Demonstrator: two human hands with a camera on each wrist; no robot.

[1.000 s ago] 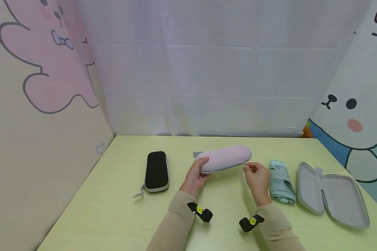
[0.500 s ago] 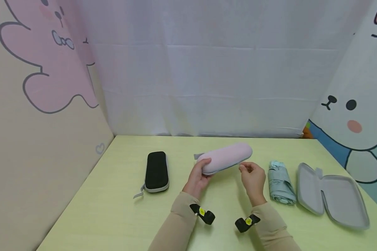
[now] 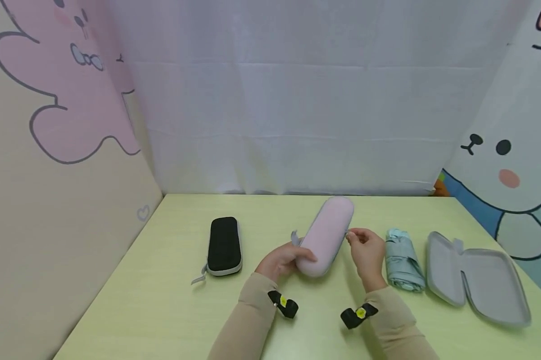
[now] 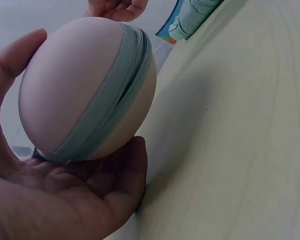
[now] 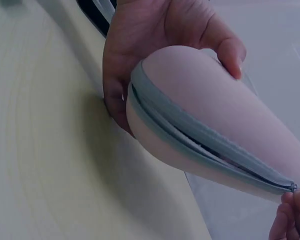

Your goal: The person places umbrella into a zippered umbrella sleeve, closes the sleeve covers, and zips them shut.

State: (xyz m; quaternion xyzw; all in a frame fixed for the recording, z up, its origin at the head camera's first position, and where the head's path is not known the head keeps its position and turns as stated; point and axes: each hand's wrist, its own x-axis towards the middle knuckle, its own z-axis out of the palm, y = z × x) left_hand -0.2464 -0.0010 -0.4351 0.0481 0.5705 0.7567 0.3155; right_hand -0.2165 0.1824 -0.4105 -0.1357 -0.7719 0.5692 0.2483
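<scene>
A pale pink zippered case (image 3: 326,237) with a grey-green zip band is held above the table, tilted with its far end up. My left hand (image 3: 285,260) grips its near end, thumb over the top and fingers beneath. In the right wrist view, my right hand (image 5: 296,215) pinches the zipper pull (image 5: 293,187) on the case's side. Behind the pull the zip (image 5: 200,145) is parted in a narrow gap; the inside is too dark to make out. A grey strap loop (image 3: 296,238) sticks out on the case's left side.
On the left of the table (image 3: 162,310) lies a black zippered case (image 3: 224,245) with a grey strap. To the right are a folded light-green umbrella (image 3: 404,260) and an opened grey case (image 3: 495,285). A white curtain (image 3: 297,125) hangs behind the table.
The pink case has swung from lying nearly crosswise to pointing away, its far end up. My left hand has turned with it; my right hand has stayed at its right side.
</scene>
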